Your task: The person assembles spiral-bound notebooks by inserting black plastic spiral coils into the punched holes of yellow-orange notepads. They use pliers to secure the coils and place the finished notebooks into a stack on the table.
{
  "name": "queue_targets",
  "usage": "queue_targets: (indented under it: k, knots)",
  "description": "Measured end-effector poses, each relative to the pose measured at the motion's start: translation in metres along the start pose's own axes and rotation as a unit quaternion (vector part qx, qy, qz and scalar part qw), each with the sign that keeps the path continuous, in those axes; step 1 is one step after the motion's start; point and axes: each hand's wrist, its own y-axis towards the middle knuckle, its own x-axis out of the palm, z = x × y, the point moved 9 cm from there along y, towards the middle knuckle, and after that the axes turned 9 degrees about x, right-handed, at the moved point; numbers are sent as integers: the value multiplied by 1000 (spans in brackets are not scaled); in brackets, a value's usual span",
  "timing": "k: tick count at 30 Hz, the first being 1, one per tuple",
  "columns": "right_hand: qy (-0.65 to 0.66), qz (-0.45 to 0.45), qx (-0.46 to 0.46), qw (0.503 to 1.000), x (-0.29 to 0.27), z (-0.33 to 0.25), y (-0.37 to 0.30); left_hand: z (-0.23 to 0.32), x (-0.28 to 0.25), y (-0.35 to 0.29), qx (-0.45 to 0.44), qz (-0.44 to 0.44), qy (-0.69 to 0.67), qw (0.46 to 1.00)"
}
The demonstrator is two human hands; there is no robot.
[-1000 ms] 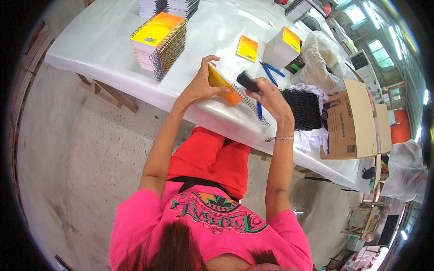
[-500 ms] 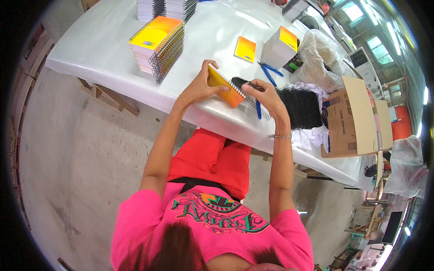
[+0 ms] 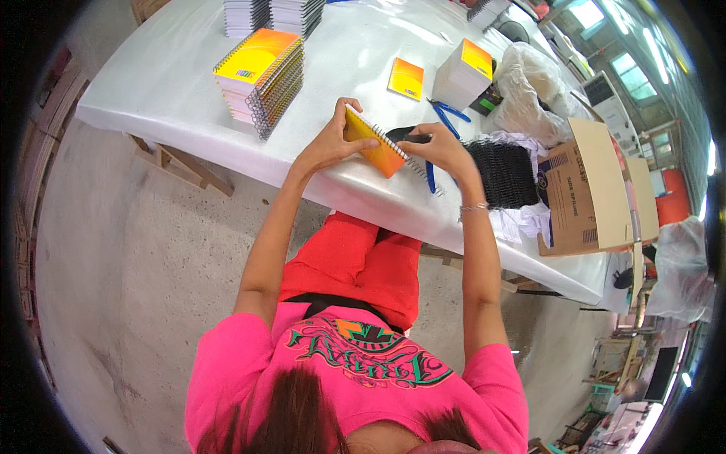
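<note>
Orange notebook (image 3: 372, 142) stands tilted over the near edge of the white worktop (image 3: 174, 83), its wire spine running along the upper right side, slanting from upper left down toward the lower right. The left hand (image 3: 330, 142) closes around the book's left edge, thumb on the cover and fingers curled behind, holding it up off the sheet. The right hand (image 3: 442, 149) sits just beside the lower end of the spine, fingers pinched shut on a dark pair of pliers (image 3: 408, 135) with blue handles; the tool's tip points left, toward the coil's end. So the spine lies between the two hands, its long axis slanting toward the right hand, which is the nearer one to the coil's free end.

A stack of finished spiral notebooks (image 3: 261, 72) rests well apart on the left of the worktop. A loose orange cover (image 3: 406, 78) and a white block of pages (image 3: 463, 72) lie farther back, with blue snips (image 3: 450, 112) near them. Black wire coils (image 3: 508, 174) lie heaped just right of the right hand, beside an open cardboard box (image 3: 586, 189).
</note>
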Motion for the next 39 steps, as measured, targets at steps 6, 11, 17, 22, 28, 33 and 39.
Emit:
queue_targets:
  k: [6,11,17,22,28,33,39]
  knots:
    - [414,-51,-102,903,-2,-7,-12,-3,2,0,1,3,-27,1000]
    - [172,-41,-22,984,8,0,4,-5,4,1,-3,-8,-21,1000]
    - [285,-60,-75,954,4,-14,-7,-5,7,2,21,7,-44,999]
    - [183,66,5,981,-23,2,7,-3,1,0,14,8,8,1000]
    - [85,42,-56,994,-10,-1,19,0,7,0,-3,-3,-13,1000]
    - [386,-31,22,922,-11,23,20,2,9,-2,-17,-14,-76,997]
    - [358,-148,-51,921,10,-25,-3,-7,9,-4,-20,-28,-150,988]
